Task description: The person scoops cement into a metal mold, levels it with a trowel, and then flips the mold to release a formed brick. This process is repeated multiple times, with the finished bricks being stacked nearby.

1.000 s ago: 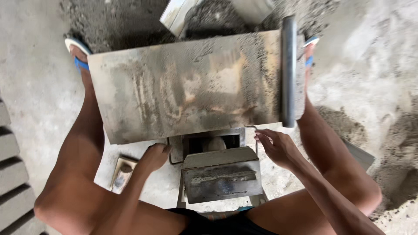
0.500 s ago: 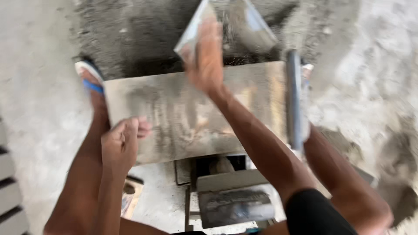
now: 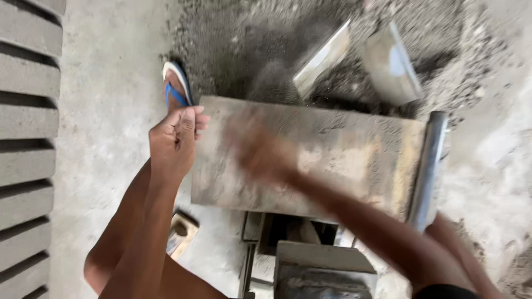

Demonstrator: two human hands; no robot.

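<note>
A flat grey metal plate [image 3: 338, 155] dusted with cement lies across a block mould [image 3: 310, 249], with a round steel bar [image 3: 428, 166] along its right edge. My left hand [image 3: 174, 141] hovers at the plate's left edge, fingers curled with nothing in them. My right hand [image 3: 257, 152] is a blur over the plate's middle; whether it holds anything cannot be told. Beyond the plate, a shovel blade [image 3: 390, 63] and a light flat board [image 3: 321, 58] rest in a heap of grey cement mix [image 3: 266, 50].
Rows of grey cast blocks [image 3: 25, 138] line the left edge. My foot in a blue-and-white sandal [image 3: 176, 88] stands by the plate's far left corner. A small object [image 3: 180, 232] lies on the concrete floor [image 3: 105, 111] beside my left leg.
My right hand has pulled back from the shovel in the heap to over the plate's middle. My left hand rose from the mould to the plate's left edge. The view shifted.
</note>
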